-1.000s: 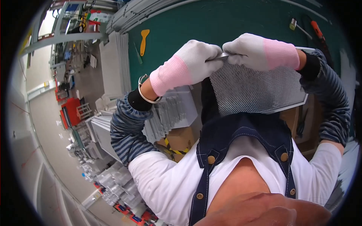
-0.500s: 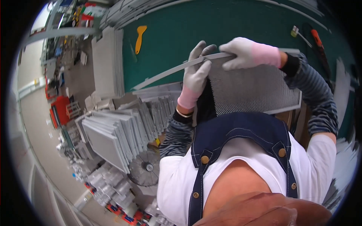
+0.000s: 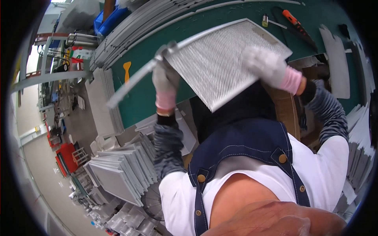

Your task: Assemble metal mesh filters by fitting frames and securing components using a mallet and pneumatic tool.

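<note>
A silvery mesh panel [image 3: 214, 55] with pale metal edging is held tilted over the green-topped bench. From its left corner a long pale metal strip [image 3: 132, 83] juts out toward the lower left. My left hand [image 3: 165, 76], in a white glove with a pink cuff, is closed round the strip where it meets that corner. My right hand [image 3: 265, 67], gloved alike, grips the panel's near right edge, its fingers lying over the mesh. Both hands are somewhat blurred, and the undersides of their grips are hidden.
On the bench [image 3: 145, 104] lie a yellow scraper [image 3: 126, 70], a small mallet [image 3: 271, 21] and an orange-handled tool [image 3: 295, 23]. Long strips [image 3: 138, 29] are piled along the far side. Framed panels [image 3: 122, 169] stand stacked at lower left, near a wire fan guard [image 3: 152, 202].
The panel has lifted away from my body and turned, with its left corner and the strip swung leftward. My left hand has moved left with it; my right hand has shifted to the near edge.
</note>
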Motion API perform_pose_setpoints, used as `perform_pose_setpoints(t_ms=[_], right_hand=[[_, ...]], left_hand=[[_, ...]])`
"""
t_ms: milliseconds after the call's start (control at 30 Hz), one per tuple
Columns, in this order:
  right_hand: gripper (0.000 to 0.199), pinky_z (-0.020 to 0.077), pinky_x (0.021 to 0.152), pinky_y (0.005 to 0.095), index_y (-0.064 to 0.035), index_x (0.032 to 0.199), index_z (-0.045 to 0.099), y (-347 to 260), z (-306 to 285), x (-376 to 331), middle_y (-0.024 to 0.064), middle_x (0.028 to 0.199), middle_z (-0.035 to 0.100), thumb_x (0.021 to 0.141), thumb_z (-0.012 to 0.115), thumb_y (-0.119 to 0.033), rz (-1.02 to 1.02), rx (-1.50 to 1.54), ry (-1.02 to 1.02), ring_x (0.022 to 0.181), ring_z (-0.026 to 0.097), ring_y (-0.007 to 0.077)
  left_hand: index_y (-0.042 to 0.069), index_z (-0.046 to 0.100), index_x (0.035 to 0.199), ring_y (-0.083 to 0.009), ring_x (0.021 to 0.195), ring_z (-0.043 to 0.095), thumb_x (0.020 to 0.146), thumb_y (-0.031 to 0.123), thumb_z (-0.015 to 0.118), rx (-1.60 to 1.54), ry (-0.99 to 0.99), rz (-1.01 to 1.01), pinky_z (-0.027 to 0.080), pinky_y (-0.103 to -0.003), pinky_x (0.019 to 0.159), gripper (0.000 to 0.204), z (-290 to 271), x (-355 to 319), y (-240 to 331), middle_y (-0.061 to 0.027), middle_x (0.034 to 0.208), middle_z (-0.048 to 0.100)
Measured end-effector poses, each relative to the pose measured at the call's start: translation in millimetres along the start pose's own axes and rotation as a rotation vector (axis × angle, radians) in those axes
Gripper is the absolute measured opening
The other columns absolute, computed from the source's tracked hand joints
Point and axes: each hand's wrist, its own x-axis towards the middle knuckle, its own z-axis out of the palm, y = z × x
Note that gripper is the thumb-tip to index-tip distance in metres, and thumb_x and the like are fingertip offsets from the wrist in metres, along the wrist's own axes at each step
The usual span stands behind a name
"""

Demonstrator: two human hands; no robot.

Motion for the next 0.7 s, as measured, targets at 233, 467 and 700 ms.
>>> perform_pose_setpoints(t_ms=[233,467,700], right_hand=[[0.028,0.053,0.069,0.0267,0.0039,0.112,0.06,46.6,-102.1,64.6,0.0068,0.088,0.069,0.093,0.061,-0.016,0.487,0.793,0.045,0.076,0.065,0.0138],[0.014,0.0506,0.075,0.0269,0.0044,0.098,0.065,29.8,16.3,18.6,0.0023,0.088,0.068,0.089,0.06,-0.005,0.755,1.152,0.161,0.082,0.062,0.01],[0.024,0.0511,0.071,0.0238,0.0014,0.107,0.066,11.0,-48.4,118.7,0.002,0.09,0.066,0.092,0.058,-0.015,0.749,1.321,0.26,0.079,0.061,0.0073]], left_hand=[[-0.004,0.054,0.112,-0.0273,0.063,0.054,0.09,0.014,0.055,1.19,0.296,0.841,0.048,-0.037,0.057,0.029,-57.2,87.4,94.1,-0.0151,0.085,0.058],[0.0,0.049,0.081,-0.0059,0.049,0.042,0.086,0.009,0.064,-0.03,0.26,0.388,0.037,-0.023,0.045,0.018,1.3,62.2,148.9,-0.0033,0.056,0.046],[-0.003,0.049,0.078,-0.015,0.056,0.046,0.09,0.02,0.064,0.407,0.148,0.108,0.043,-0.034,0.055,0.03,-44.7,52.7,125.3,-0.0103,0.059,0.051]])
